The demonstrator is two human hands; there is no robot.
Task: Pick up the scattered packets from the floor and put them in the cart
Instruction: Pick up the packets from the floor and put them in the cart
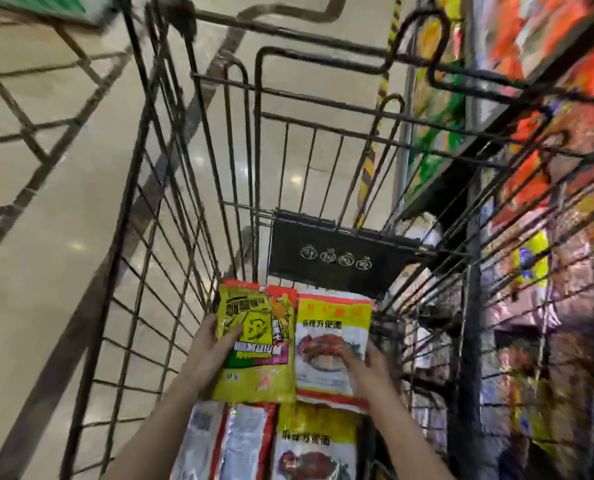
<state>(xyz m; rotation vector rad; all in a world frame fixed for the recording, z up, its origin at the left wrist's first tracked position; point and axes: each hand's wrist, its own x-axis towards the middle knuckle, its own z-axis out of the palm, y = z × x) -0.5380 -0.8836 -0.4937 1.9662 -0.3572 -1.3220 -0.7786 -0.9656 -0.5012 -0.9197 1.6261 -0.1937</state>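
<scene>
- Low in the middle of the head view, I see both forearms reaching up from the bottom edge into the wire cart.
- My left hand sits at centre-left, thumb curled over the front face of the yellow-green packet, the other fingers hidden behind it; it grips that packet by its left edge.
- My right hand sits just right of centre, fingers bent onto the printed face of the white-and-yellow packet, holding it along its right edge.
- These two packets lie side by side, edges touching, flat faces toward the camera, held inside the cart basket; a red packet edge shows behind their tops.
- Below them, at the bottom of the frame, more packets already lie in the cart: two pale ones with red trim at left, and another white-and-yellow noodle packet at right.
- Beyond the held packets, a black flap with four round white symbols hangs across the cart's far end.
- Along the right side of the frame, shelves of blurred snack bags stand just beside the cart; glossy beige floor fills the left.
</scene>
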